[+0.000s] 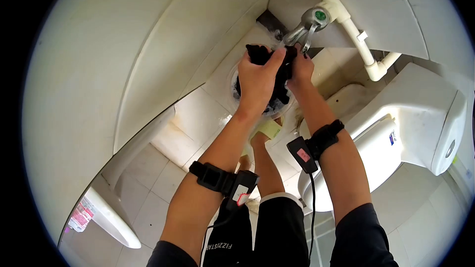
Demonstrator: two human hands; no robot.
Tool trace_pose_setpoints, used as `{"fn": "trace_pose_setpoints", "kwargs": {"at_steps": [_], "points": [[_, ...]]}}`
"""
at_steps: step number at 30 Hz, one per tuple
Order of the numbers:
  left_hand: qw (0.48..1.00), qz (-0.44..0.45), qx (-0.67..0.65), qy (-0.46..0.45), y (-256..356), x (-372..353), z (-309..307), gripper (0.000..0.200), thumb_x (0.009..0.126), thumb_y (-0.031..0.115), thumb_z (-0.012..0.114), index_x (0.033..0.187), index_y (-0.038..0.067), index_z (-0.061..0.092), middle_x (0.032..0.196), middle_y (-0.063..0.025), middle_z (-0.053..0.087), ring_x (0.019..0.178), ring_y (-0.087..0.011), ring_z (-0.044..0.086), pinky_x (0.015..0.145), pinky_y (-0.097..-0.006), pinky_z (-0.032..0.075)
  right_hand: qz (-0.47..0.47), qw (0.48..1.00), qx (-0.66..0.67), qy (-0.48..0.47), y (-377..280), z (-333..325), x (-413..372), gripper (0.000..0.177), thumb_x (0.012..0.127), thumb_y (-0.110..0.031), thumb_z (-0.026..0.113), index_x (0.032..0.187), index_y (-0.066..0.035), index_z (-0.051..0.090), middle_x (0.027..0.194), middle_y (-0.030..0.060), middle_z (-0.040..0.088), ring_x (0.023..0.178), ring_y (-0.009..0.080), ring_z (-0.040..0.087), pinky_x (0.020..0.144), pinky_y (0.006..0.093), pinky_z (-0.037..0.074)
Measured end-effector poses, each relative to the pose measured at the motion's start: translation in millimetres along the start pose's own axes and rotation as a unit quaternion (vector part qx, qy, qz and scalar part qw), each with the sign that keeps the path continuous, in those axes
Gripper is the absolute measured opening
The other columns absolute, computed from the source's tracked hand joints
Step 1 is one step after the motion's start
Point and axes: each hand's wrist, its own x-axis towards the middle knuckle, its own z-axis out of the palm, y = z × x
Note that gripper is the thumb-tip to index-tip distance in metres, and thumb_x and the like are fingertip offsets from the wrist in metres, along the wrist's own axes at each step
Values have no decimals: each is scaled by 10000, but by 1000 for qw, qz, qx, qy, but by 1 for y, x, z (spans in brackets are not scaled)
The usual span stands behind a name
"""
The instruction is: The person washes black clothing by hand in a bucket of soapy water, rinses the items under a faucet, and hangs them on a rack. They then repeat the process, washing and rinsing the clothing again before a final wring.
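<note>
My left hand is closed around a black cloth, its thumb lying across the top of the bundle. On the other side my right hand grips the same cloth, with its fingers partly hidden behind it. The cloth is bunched up just under the spout of a metal tap, and water seems to splash around it. Part of the cloth hangs down over a round, clear basin on the floor. What lies inside the basin is mostly hidden by my hands and the cloth.
A white pipe runs along the wall from the tap. To the right stands a white toilet with its lid down. A mirror is at the lower left. My foot in a yellow-green slipper is close to the basin.
</note>
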Motion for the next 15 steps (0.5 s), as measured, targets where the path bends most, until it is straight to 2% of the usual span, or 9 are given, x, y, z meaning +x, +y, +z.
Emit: {"fn": "trace_pose_setpoints", "kwargs": {"at_steps": [2,4,5,6,7,8,11,14,15], "points": [[997,-16,-46,59,7,7,-5,220,783,194,719,827,48,561,775,2,569,689,-80,485,631,-232,403,8,1000,3,1,-5,0,-3,413,823,-337,592,1021,25,604,890,85,605,760,173,548,674,307,450],[996,-14,-58,72,9,16,-14,205,792,184,709,823,50,556,783,-13,571,702,-92,500,655,-243,415,125,990,17,-58,-15,-8,-13,349,827,-342,592,961,-21,625,906,85,622,778,176,571,689,296,467],[990,-55,-101,78,11,27,-25,202,793,183,707,829,51,559,791,-15,572,713,-94,506,665,-244,417,124,991,15,-57,-23,-12,-17,349,827,-342,592,961,-21,625,906,85,622,778,176,571,689,296,467],[981,-98,-143,84,12,37,-35,199,793,181,706,835,51,561,800,-17,573,723,-96,513,675,-245,420,146,983,-31,-109,-31,-17,-23,324,832,-342,590,946,-41,627,913,79,627,789,178,580,700,296,476],[985,-85,-125,88,15,37,-34,194,795,179,702,845,52,564,805,-11,572,734,-90,516,683,-240,422,166,970,-75,-162,-35,-19,-25,298,836,-341,588,931,-61,629,920,74,631,799,181,589,711,296,485],[985,-86,-125,87,17,37,-34,194,795,179,702,845,52,564,805,-11,572,734,-90,516,683,-240,422,166,970,-75,-161,-36,-18,-26,298,836,-341,588,931,-61,629,920,74,631,799,181,589,711,296,485],[998,-56,16,-31,33,20,-23,193,800,191,695,871,57,575,801,14,567,729,-73,508,684,-229,421,192,965,-36,-176,-29,-17,-19,305,851,-340,575,960,-61,629,930,64,640,834,189,602,737,318,495],[988,-58,-99,-103,23,8,-9,174,829,185,679,916,74,577,847,15,561,779,-79,515,706,-228,414,159,971,-26,-174,-5,-18,-4,340,872,-371,536,989,-67,631,944,61,643,885,192,602,787,319,489],[984,-122,-109,-69,17,10,-5,175,862,186,641,977,75,571,899,-6,586,819,-113,556,748,-257,446,170,966,6,-193,-1,-17,-6,402,881,-418,511,1058,-69,602,1011,65,627,921,199,596,814,331,480]]}}
